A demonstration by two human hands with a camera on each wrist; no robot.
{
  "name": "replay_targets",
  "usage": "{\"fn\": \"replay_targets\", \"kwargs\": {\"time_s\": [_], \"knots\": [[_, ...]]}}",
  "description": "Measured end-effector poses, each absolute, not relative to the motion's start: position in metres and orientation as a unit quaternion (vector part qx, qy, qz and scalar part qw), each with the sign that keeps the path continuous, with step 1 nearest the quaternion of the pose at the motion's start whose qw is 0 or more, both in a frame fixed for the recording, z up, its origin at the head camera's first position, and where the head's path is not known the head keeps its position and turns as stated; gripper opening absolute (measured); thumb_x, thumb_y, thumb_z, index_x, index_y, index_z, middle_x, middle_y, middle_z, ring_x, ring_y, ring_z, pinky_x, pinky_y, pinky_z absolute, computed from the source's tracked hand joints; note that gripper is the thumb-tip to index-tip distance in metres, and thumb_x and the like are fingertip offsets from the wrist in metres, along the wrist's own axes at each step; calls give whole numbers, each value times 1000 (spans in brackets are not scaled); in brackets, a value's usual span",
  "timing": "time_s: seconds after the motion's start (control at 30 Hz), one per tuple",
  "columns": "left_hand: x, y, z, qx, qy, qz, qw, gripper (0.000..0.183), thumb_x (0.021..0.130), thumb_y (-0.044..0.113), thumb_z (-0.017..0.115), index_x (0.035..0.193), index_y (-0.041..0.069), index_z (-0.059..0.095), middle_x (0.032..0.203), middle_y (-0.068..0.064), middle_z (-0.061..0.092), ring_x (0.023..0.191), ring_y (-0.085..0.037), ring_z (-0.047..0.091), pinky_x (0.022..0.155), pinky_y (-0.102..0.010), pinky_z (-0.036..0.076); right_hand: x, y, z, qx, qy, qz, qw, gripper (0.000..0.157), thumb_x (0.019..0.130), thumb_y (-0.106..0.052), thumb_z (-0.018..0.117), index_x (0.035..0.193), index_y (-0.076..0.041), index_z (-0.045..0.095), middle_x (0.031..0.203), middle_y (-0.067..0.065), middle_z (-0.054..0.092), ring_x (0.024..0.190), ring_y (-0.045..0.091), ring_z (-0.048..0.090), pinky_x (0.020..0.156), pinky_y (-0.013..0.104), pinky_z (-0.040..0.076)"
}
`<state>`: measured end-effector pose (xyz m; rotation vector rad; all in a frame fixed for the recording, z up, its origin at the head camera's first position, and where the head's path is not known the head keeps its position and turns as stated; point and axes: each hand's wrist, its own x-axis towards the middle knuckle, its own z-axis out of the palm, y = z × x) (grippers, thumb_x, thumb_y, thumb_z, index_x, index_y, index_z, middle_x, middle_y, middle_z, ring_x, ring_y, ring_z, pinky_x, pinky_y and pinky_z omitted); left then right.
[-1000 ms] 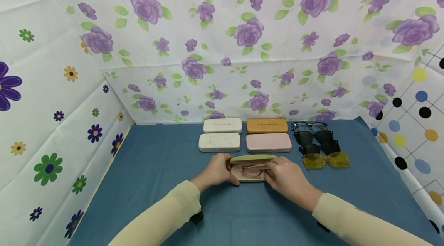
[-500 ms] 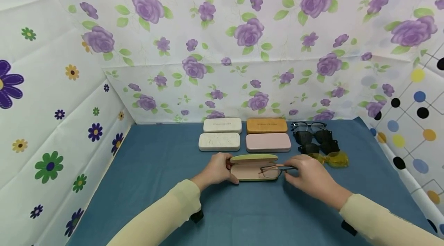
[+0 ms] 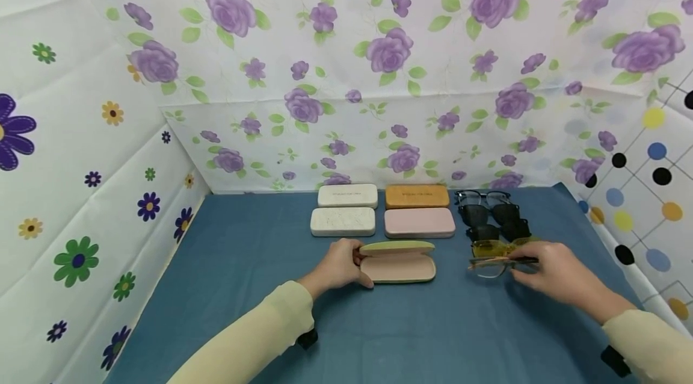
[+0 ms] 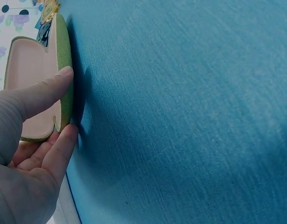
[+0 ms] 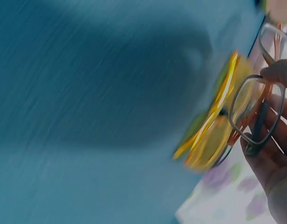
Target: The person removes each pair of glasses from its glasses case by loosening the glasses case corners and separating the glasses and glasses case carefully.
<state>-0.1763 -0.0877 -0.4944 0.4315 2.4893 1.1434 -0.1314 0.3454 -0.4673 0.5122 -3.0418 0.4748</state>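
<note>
A green glasses case (image 3: 397, 269) with a pale pink lining stands open on the blue cloth, nothing inside it. My left hand (image 3: 340, 265) grips its left end, and the left wrist view shows the thumb over the green edge (image 4: 64, 51) with fingers at the end. Off to the right, my right hand (image 3: 557, 275) pinches a pair of thin-framed clear eyeglasses (image 3: 489, 269), the thumb at the bridge in the right wrist view. These eyeglasses hang just in front of the yellow-lensed glasses (image 3: 487, 248) and overlap them in the head view.
Behind the green case lie closed cases: white (image 3: 346, 196), speckled white (image 3: 343, 222), orange (image 3: 417, 196) and pink (image 3: 419, 224). Two dark sunglasses (image 3: 489, 214) and black-rimmed clear glasses (image 3: 482, 197) line up behind the yellow pair. A flowered sheet (image 3: 379, 131) hangs at the back.
The right hand has lifted the clear eyeglasses out of the green case and carried them right, to the yellow glasses. My left hand keeps its hold on the case.
</note>
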Motion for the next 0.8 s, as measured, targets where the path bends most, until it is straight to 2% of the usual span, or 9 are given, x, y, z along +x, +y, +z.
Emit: {"fn": "replay_targets", "kwargs": {"time_s": [0.17, 0.3, 0.47, 0.8], "knots": [[-177, -88, -494, 153, 882, 406, 183, 48, 58, 19, 90, 98, 12, 65, 82, -9, 62, 65, -16, 53, 55, -29, 44, -135, 379, -473, 145, -978, 150, -3, 24, 75, -27, 77, 97, -19, 72, 89, -3, 69, 76, 12, 64, 57, 24, 49], [-177, -87, -494, 153, 884, 402, 182, 51, 57, 20, 90, 101, 12, 65, 83, -8, 62, 66, -16, 54, 56, -29, 45, -137, 390, -481, 144, -978, 151, -21, 21, 75, -27, 77, 94, -21, 72, 87, -5, 68, 74, 9, 63, 57, 22, 48], [-177, -88, -495, 152, 887, 398, 180, 52, 57, 21, 90, 101, 13, 65, 83, -6, 63, 67, -15, 55, 57, -29, 45, -144, 390, -490, 155, -976, 151, -33, 18, 75, -29, 77, 92, -24, 71, 84, -8, 67, 72, 4, 61, 58, 21, 49], [-175, -86, -490, 149, 890, 393, 180, 47, 58, 19, 90, 97, 11, 65, 80, -7, 61, 64, -16, 53, 55, -29, 43, -150, 384, -493, 169, -975, 137, -51, 23, 77, -31, 76, 97, -22, 71, 90, -7, 68, 77, 7, 63, 62, 29, 52]]}}
